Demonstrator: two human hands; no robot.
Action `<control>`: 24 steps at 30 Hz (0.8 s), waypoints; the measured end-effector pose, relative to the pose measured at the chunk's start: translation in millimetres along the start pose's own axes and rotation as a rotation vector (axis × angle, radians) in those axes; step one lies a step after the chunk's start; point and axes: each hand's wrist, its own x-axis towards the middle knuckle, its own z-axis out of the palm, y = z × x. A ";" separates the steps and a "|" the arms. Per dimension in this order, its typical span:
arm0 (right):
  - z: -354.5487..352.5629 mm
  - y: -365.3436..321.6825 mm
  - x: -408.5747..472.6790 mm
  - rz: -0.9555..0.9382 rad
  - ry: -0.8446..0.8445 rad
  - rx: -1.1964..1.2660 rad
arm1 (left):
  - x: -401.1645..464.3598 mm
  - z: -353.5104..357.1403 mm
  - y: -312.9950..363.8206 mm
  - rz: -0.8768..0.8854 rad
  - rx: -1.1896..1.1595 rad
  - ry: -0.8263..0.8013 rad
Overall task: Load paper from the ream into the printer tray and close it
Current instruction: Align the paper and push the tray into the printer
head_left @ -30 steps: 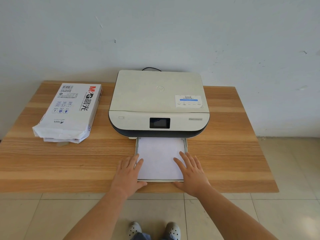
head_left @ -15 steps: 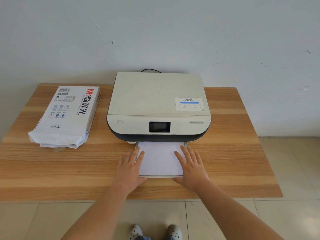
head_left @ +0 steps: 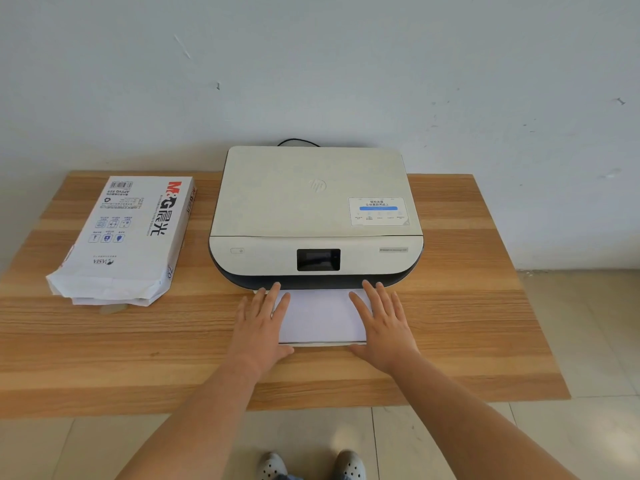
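Pressing flat on either side of the paper tray (head_left: 322, 344), both hands are spread open in the head view and grip nothing: the left hand (head_left: 260, 325) lies over the tray's left edge, the right hand (head_left: 382, 323) over its right edge, fingertips nearly at the dark front of the printer (head_left: 316, 216). White paper (head_left: 320, 315) lies in the tray, which sticks out from under the printer toward the near side of the worktop (head_left: 467, 323), so I judge the loading done and the closing under way; what is left is to slide the tray fully in. The ream (head_left: 124, 237) lies well apart on the left of the worktop, its near end torn open with sheet edges showing. Its wrapper reads "M&G" in red and black with Chinese characters beside it, plus a barcode and small icons too fine to read. The printer lid bears an embossed HP logo and a white sticker with a blue bar and Chinese text I cannot make out. A small dark screen sits on the front panel
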 end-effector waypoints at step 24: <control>-17.9 6.9 46.3 0.034 0.081 -0.065 | 45.0 -12.7 -11.4 0.003 0.091 0.100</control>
